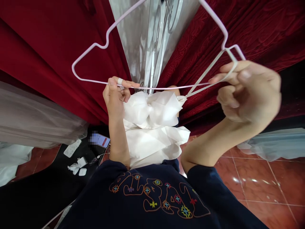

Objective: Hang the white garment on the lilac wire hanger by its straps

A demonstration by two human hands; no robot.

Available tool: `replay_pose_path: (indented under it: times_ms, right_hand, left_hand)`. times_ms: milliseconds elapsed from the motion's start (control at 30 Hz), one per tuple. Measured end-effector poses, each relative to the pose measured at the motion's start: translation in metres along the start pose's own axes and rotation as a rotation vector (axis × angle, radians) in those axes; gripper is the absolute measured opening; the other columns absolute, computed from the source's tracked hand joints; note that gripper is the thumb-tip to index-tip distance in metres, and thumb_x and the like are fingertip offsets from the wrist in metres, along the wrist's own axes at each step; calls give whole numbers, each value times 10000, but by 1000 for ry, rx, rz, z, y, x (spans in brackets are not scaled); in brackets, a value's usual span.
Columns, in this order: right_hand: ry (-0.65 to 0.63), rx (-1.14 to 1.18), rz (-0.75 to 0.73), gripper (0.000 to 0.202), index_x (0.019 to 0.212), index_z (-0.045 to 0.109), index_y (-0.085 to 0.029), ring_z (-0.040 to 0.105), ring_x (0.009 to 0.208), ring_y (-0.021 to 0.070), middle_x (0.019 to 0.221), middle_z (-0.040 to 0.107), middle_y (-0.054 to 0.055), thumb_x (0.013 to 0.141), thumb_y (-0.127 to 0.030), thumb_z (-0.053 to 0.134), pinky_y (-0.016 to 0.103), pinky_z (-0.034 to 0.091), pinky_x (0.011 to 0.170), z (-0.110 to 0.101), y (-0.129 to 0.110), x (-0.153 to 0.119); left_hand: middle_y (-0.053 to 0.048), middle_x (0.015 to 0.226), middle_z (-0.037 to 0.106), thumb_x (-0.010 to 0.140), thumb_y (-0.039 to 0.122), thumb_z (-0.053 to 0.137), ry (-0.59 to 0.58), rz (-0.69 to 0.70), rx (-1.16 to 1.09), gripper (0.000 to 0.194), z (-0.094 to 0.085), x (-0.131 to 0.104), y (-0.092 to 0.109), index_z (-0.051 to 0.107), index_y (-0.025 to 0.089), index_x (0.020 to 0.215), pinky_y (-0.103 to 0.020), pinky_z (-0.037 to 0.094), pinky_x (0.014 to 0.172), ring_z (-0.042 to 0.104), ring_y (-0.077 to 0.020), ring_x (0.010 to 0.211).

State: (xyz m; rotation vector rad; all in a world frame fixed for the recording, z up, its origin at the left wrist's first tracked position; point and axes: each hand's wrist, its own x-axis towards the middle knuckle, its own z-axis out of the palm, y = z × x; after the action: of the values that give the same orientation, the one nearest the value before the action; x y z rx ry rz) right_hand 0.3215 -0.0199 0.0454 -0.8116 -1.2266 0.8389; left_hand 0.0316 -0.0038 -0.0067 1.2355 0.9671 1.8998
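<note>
At the upper front, head view: pale hanger [107,38] spans the space between both hands, above the white garment [156,143] bunched over the lap. Left hand [116,95] is closed on the lower bar near the hanger's left corner, thumb and fingers around it, white wrap on one finger. Right hand [252,90], slightly blurred, has thumb and forefinger pinched on a strap [209,68] by the hanger's right end; whether it also grips the hanger is hidden.

Progress, as judged: strap is partly over the right end, caught at the notch, its seating not finished. Left end bare; no strap seen there. Hook lies out of frame. Garment hangs by nothing yet, its bulk low and slack. Phone [102,140] to the left on the black bench [54,187].
</note>
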Motion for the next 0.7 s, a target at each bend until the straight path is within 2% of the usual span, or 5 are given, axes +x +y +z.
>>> replay_pose_path:
  times_ms: [100, 233, 433, 567, 700]
  right_hand:
    - [89, 69, -37, 394, 919, 925, -224, 438, 451, 37, 999, 860, 99, 705, -556, 935, 262, 105, 307, -6, -6, 13]
    - [299, 345, 121, 580, 916, 898, -205, 482, 528, -13, 1233, 844, 36, 1096, -376, 374, 165, 331, 406, -6, -4, 23]
    - [796, 502, -106, 643, 626, 732, -237, 424, 442, -3, 675, 658, 0, 1119, -330, 331, 148, 334, 392, 19, 14, 5]
    - [442, 191, -261, 242, 785, 715, -245, 445, 454, 29, 785, 738, 3, 1011, -285, 636, 219, 274, 391, 55, 29, -17]
    - [-30, -123, -146, 295, 896, 643, -246, 642, 671, 96, 1005, 788, 24, 1000, -499, 753, 285, 534, 585, 79, 54, -25]
  left_hand:
    - [-90, 796, 804, 999, 946, 400, -5, -18, 17, 779, 0, 0, 0, 650, 263, 717, -377, 242, 508, 342, -137, 444]
    - [-80, 790, 801, 997, 938, 443, -22, -10, -13, 760, -1, 0, 0, 660, 261, 729, -374, 233, 503, 308, -133, 446]
    - [-81, 816, 808, 980, 914, 541, -71, -44, -79, 717, -2, 1, -3, 700, 251, 758, -366, 215, 484, 323, -127, 445]
    - [-82, 840, 818, 1016, 861, 562, -76, -71, -129, 682, 4, -2, -4, 714, 245, 767, -361, 179, 478, 318, -126, 447]
    - [-83, 881, 835, 1067, 809, 530, -50, -80, -133, 660, 9, -8, -3, 722, 242, 789, -350, 199, 474, 311, -125, 450]
